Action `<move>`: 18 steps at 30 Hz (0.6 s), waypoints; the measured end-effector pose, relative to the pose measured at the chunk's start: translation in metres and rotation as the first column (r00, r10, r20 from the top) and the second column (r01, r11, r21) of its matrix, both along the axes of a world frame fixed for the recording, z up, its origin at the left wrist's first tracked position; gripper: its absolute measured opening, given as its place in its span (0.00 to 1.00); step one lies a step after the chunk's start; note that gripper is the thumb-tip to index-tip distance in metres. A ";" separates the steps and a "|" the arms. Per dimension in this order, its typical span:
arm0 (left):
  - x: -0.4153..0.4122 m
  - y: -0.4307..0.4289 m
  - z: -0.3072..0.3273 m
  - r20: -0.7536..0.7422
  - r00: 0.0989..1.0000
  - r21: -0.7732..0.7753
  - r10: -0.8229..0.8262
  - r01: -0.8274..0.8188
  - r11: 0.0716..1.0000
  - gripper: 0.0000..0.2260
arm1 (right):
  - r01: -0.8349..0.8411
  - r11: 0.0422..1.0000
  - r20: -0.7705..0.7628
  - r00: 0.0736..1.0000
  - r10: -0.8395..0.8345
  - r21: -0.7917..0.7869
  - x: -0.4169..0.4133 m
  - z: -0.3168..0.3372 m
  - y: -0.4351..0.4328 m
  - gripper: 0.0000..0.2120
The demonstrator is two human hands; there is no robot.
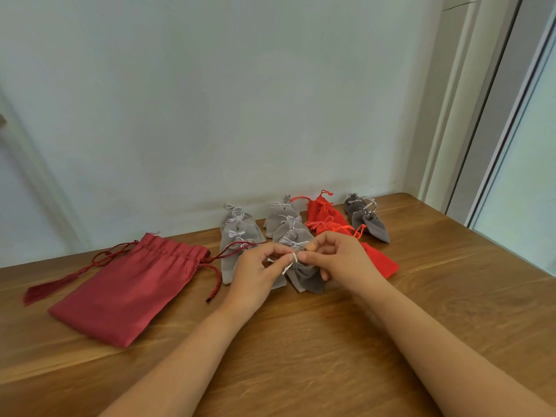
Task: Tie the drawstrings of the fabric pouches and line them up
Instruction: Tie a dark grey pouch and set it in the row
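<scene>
Grip, left: the left hand has its fingers curled, with thumb and forefinger pinching one strand of a thin pale-grey drawstring cord.
Grip, right: the right hand is curled the same way, its fingertips nipping the other strand. The two grips almost touch.
Thing in hand: the cord belongs to a small grey velvet pouch, and only the cord is held, not the cloth.
Where it lies: the pouch is directly below and between the two grips, on the brown wooden worktop. I cannot tell whether its neck is lifted clear.
Long axis: runs from the gathered neck at the fingertips toward the person, leaning a little to the right.
Pointing: mouth toward the wall, closed bottom toward the person.
Nearer hand: neither by much. The right hand's lower fingers sit against the pouch's right edge, and the left hand is just beside its left edge.
What the next pull turns on: the strands leave the neck sideways, so drawing the hands apart across the axis should tighten the knot.
Further out: tied pouches lie in columns running toward the wall, with pale grey velvet pouches, orange-red pouches and darker grey pouches.
Furthest left: a large dark-red satin pouch lies flat and well apart, its cord untied and its tassel trailing.
</scene>
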State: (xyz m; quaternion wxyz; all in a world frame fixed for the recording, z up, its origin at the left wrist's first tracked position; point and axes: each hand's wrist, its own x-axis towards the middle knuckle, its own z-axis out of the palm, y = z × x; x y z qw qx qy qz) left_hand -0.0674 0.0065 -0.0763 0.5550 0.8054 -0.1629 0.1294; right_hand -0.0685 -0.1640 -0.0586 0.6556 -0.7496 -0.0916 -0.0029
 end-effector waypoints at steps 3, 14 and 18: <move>-0.001 0.000 -0.001 -0.010 1.000 -0.026 0.004 -0.005 1.000 0.05 | -0.014 0.996 -0.076 0.997 0.021 0.093 -0.001 0.003 -0.002 0.08; 0.003 0.000 -0.003 -0.070 0.997 -0.073 0.011 -0.016 0.997 0.06 | -0.017 0.998 -0.044 0.999 0.020 0.054 -0.001 -0.001 0.004 0.13; 0.005 0.002 -0.006 -0.078 0.997 0.020 0.023 -0.021 1.000 0.08 | 0.006 1.000 0.017 1.000 -0.005 -0.025 0.002 -0.004 0.010 0.14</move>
